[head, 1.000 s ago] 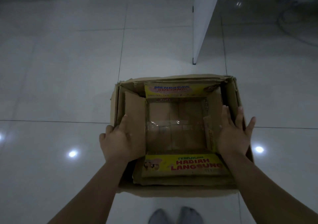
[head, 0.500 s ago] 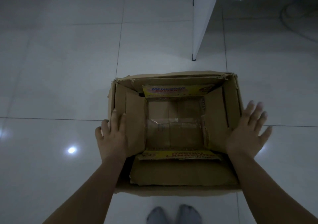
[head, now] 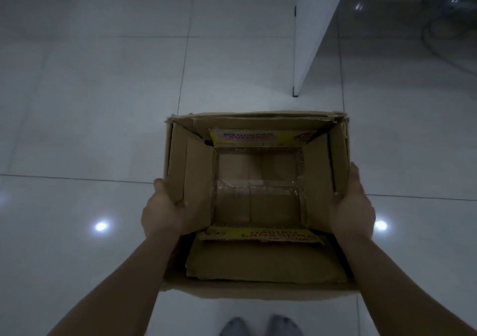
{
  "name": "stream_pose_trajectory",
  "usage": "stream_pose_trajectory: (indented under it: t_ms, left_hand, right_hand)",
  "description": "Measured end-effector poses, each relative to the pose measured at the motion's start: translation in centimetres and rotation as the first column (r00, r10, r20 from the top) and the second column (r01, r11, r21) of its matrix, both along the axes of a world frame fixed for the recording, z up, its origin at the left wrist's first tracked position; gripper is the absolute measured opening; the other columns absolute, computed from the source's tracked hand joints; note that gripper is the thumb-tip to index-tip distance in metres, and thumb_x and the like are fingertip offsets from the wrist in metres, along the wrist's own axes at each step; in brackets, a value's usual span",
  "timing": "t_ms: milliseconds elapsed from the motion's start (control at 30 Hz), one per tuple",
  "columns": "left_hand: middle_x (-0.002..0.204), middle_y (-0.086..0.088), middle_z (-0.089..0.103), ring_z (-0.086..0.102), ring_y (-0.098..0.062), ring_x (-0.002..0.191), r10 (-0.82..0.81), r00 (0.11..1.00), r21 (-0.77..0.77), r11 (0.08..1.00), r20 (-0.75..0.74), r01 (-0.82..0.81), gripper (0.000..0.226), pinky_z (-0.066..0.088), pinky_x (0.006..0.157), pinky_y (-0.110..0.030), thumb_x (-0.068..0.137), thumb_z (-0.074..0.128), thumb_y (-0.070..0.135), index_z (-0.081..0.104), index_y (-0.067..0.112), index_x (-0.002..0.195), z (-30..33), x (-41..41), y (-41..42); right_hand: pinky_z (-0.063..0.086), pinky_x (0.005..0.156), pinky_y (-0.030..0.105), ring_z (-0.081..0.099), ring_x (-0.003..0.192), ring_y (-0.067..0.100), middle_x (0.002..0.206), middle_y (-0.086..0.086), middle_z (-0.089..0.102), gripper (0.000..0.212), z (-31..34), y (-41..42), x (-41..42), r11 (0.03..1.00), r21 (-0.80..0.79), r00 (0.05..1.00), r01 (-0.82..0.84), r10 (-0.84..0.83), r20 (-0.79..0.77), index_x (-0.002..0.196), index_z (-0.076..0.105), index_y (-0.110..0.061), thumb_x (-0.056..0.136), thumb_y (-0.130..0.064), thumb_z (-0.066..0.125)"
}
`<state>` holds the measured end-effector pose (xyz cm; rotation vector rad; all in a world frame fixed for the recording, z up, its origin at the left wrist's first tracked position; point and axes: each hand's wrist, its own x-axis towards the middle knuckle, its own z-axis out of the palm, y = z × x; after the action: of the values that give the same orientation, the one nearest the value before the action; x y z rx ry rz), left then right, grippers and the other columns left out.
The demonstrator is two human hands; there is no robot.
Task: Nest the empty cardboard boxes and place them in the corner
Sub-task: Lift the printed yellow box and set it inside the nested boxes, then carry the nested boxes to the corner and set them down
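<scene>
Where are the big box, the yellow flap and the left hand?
big box (head: 258,293): head view, near outer wall.
yellow flap (head: 260,136): head view, far printed flap of the inner box.
left hand (head: 164,213): head view, back of the hand.

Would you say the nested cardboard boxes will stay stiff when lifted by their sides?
The nested cardboard boxes look empty, so probably light. Their worn, bent flaps suggest the walls may flex under the left hand and right hand. The loose inner box might shift.
</scene>
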<state>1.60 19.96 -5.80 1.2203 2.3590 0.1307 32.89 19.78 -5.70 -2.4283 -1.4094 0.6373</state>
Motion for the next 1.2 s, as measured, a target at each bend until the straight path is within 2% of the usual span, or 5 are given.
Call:
stream_pose_trajectory:
  t_ms: [233, 433, 633, 1000, 1200]
  left_hand:
    - [0.101, -0.024, 0.061, 0.058, -0.042, 0.088, -0.019, 0.999, 0.029, 0.999, -0.029, 0.019, 0.052, 0.039, 0.064, -0.037, 0.075, 0.069, 0.017, 0.036, 0.008, 0.114, 0.1, -3.9, 2.5]
    - [0.111, -0.025, 0.057, 0.056, -0.042, 0.096, -0.062, 0.994, 0.038, 0.998, 0.089, 0.059, 0.052, 0.039, 0.069, -0.037, 0.078, 0.067, 0.012, 0.033, 0.007, 0.118, 0.3, -6.3, 5.6]
    - [0.145, -0.018, 0.028, 0.051, -0.047, 0.110, -0.220, 0.973, 0.129, 0.969, 0.076, 0.209, 0.099, 0.045, 0.090, -0.055, 0.080, 0.065, 0.009, -0.007, 0.023, 0.145, 0.1, -8.6, 10.7]
    - [0.143, -0.018, 0.029, 0.055, -0.046, 0.099, -0.274, 0.962, 0.134, 0.954, 0.015, 0.269, 0.101, 0.047, 0.079, -0.050, 0.081, 0.062, 0.007, -0.014, 0.026, 0.144, -0.2, -11.7, 27.9]
    - [0.145, -0.016, 0.028, 0.054, -0.043, 0.105, -0.294, 0.955, 0.151, 0.947, 0.045, 0.285, 0.100, 0.047, 0.085, -0.051, 0.082, 0.062, 0.008, -0.013, 0.027, 0.144, -0.2, -11.9, 36.9]
  right_hand:
    - [0.043, 0.087, 0.034, 0.056, 0.107, 0.039, 0.133, 0.022, 0.052, 0.062, -0.1, 2.5, -3.3, 0.987, 0.160, 0.993, -0.014, 0.033, -0.116, 0.144, 0.025, -0.014, 0.087, 0.005, 0.043]
    - [0.048, 0.081, 0.041, 0.055, 0.105, 0.044, 0.153, 0.018, 0.023, 0.079, -0.2, 5.4, -5.5, 0.985, -0.003, 0.983, -0.172, 0.171, -0.061, 0.147, 0.000, -0.012, 0.086, 0.006, 0.047]
    - [0.045, 0.097, 0.035, 0.011, 0.144, 0.029, 0.158, 0.010, -0.011, 0.087, -0.2, 11.5, -7.4, 0.943, -0.035, 0.942, -0.331, 0.333, 0.047, 0.144, -0.013, -0.006, 0.082, 0.012, 0.046]
    - [0.045, 0.072, 0.032, 0.039, 0.129, 0.032, 0.158, 0.004, -0.014, 0.087, -0.4, 28.0, -10.0, 0.948, -0.094, 0.947, -0.304, 0.311, 0.080, 0.145, -0.013, -0.008, 0.083, 0.010, 0.045]
    - [0.050, 0.063, 0.037, 0.056, 0.093, 0.038, 0.156, 0.000, -0.019, 0.087, -0.2, 36.5, -9.6, 0.949, -0.127, 0.948, -0.289, 0.302, 0.098, 0.143, -0.019, -0.014, 0.084, 0.012, 0.040]
